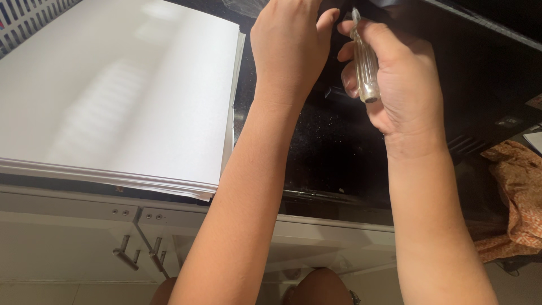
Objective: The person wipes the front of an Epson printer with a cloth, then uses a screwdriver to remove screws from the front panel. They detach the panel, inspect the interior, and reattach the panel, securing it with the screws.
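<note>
My right hand (395,79) grips a screwdriver with a clear plastic handle (366,68), its butt end pointing toward me and its tip hidden at the top edge of the view. My left hand (291,45) rests just left of it, fingers curled down onto a dark object at the top of the frame; what the fingers touch is hidden. Both hands sit over a black speckled countertop (333,141).
A thick stack of white sheets (124,96) covers the counter's left side. A black device (485,85) fills the upper right. White cabinet doors with metal handles (135,254) lie below the counter edge. Orange patterned cloth (519,197) hangs at right.
</note>
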